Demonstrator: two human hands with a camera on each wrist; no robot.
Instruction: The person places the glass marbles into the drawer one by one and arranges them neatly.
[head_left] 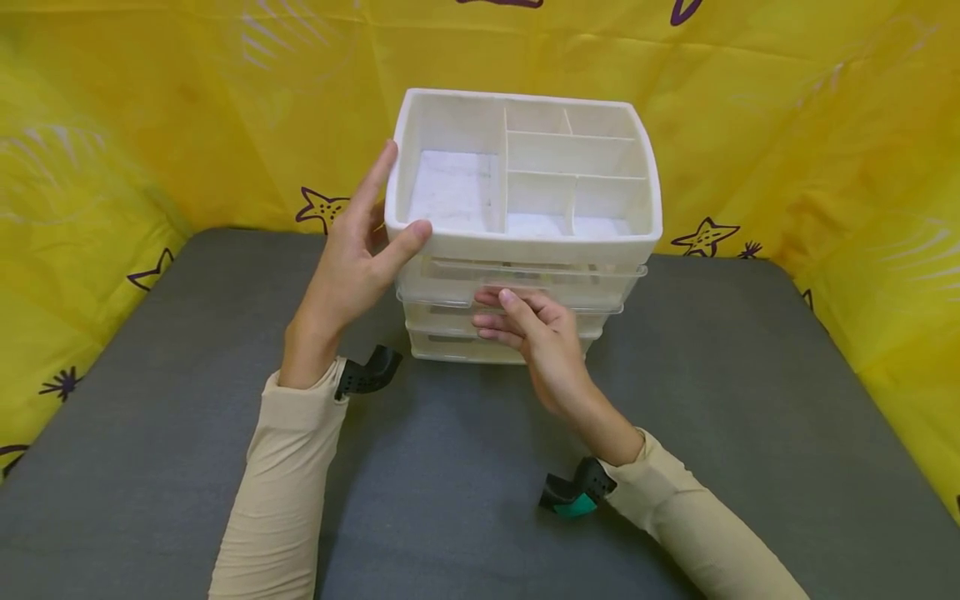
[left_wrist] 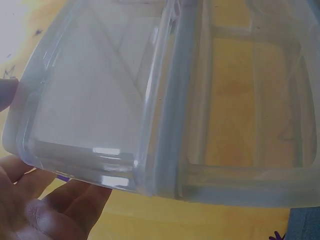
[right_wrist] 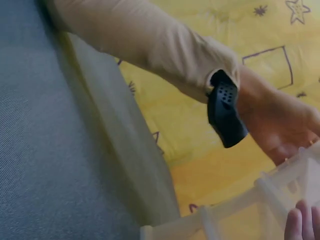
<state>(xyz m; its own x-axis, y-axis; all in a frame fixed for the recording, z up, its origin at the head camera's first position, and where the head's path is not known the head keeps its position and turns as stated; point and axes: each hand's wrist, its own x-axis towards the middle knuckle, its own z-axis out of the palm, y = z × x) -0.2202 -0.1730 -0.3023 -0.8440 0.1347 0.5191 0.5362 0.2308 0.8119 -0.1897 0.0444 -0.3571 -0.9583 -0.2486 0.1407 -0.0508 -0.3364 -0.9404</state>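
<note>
A white plastic drawer organizer [head_left: 525, 247] stands at the back of the grey surface, with a divided tray on top and clear-fronted drawers below. My left hand [head_left: 345, 258] holds its left front corner, thumb on the front rim and fingers along the side. In the left wrist view, that hand [left_wrist: 50, 205] shows at the organizer's edge. Its top drawer [head_left: 450, 287] juts out slightly at the front. My right hand [head_left: 551, 346] holds the drawer's front edge with thumb and fingers; the exact contact is hard to see. Fingertips [right_wrist: 295, 222] appear beside the plastic in the right wrist view.
Yellow cloth [head_left: 525, 50] with dark star drawings surrounds the back and sides. A dark grey covering [head_left: 450, 483] lies under the organizer. Black curved mounts [head_left: 371, 371] project from both sleeve cuffs. White lining shows in the top tray's compartments [head_left: 453, 187].
</note>
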